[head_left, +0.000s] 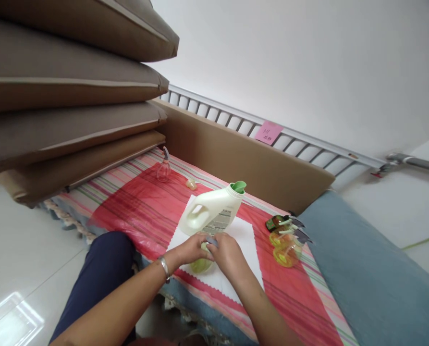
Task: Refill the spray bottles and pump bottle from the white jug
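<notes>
A small clear spray bottle [200, 266] with pale yellow-green liquid stands on a white cloth [245, 240] with zigzag edges. My left hand [193, 250] is closed around its upper part. From the right, my right hand [228, 253] grips the grey spray head [211, 241] at the bottle's top; my fingers partly hide the join. Just behind both hands is a cream jug [214, 209] with a handle, a printed label and a green pouring spout [239, 186].
Several spray bottles [285, 254] with yellow liquid stand to the right, near a dark green bottle [275, 223]. An empty-looking clear spray bottle [163, 170] and a small pale cap [191, 183] sit at back left. Stacked brown cushions [73, 86] rise on the left.
</notes>
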Motion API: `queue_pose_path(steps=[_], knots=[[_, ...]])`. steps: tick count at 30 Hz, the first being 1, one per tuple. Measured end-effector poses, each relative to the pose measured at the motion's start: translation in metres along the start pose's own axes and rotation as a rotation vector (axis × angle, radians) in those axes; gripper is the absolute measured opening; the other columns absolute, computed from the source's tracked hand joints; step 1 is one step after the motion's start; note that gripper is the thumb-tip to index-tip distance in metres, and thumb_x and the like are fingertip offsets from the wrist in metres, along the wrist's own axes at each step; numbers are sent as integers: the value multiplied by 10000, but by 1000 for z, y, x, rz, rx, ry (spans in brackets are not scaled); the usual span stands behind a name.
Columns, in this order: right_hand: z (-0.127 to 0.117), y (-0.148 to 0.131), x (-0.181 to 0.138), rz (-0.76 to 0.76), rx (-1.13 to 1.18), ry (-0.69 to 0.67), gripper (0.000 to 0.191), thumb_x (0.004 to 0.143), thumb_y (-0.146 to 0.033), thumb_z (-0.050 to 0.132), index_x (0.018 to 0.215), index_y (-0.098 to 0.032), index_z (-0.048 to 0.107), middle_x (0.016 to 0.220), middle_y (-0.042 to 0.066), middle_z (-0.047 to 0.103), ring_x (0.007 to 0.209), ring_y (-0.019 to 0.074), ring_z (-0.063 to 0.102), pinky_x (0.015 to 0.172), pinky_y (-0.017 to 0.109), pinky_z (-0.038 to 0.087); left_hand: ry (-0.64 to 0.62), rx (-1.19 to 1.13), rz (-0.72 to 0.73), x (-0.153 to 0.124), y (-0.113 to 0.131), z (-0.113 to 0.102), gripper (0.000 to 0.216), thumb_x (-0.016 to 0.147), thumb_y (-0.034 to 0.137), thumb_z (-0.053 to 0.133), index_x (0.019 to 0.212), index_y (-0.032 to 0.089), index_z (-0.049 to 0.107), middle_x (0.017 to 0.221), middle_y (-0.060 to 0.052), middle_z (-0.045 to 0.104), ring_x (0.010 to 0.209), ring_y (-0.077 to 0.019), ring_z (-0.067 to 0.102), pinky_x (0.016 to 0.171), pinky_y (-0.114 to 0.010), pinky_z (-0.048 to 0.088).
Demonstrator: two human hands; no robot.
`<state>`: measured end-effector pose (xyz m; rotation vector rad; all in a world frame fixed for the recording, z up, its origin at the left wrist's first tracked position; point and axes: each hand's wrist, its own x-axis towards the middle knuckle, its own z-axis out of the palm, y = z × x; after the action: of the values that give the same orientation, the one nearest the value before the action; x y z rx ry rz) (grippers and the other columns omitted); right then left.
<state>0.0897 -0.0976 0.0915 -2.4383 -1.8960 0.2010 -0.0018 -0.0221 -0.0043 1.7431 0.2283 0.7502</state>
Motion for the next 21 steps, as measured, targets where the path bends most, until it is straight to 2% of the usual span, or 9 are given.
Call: queue_pose_path(steps=[6, 12, 19, 21], knots=[[3, 3, 0, -28, 2, 9, 182, 783, -220, 538, 888, -143, 665, 927, 102, 669, 873, 196, 611, 732, 250, 401, -124, -97, -60, 2, -5, -4, 250, 630, 185, 703, 879, 177, 689, 932, -12, 681, 928, -193, 572, 894, -303, 398], [5, 4, 0, -39, 7, 16, 148, 775, -210, 541, 838, -154, 662, 888, 95, 668, 828, 200, 615, 703, 261, 406, -205, -139, -114, 5, -7, -10, 232, 628, 197, 699, 859, 174, 694, 789, 13, 682, 796, -168, 585, 817, -289, 436], [-1, 2, -6, -83, 93, 72, 170, 783, -248, 532, 850, -156, 660, 882, 95, 664, 848, 212, 612, 738, 290, 440, -55, -70, -55, -7, 14, -5, 229, 631, 240, 732, 844, 169, 686, 893, -21, 671, 903, -197, 566, 879, -304, 395], [-8, 8, -11, -129, 202, 156, 233, 807, -315, 502, 923, -175, 648, 934, 82, 661, 896, 203, 605, 771, 290, 454, 12, -60, -45, -15, 22, -10, 245, 628, 259, 744, 848, 166, 688, 891, -30, 664, 891, -199, 569, 861, -302, 403]])
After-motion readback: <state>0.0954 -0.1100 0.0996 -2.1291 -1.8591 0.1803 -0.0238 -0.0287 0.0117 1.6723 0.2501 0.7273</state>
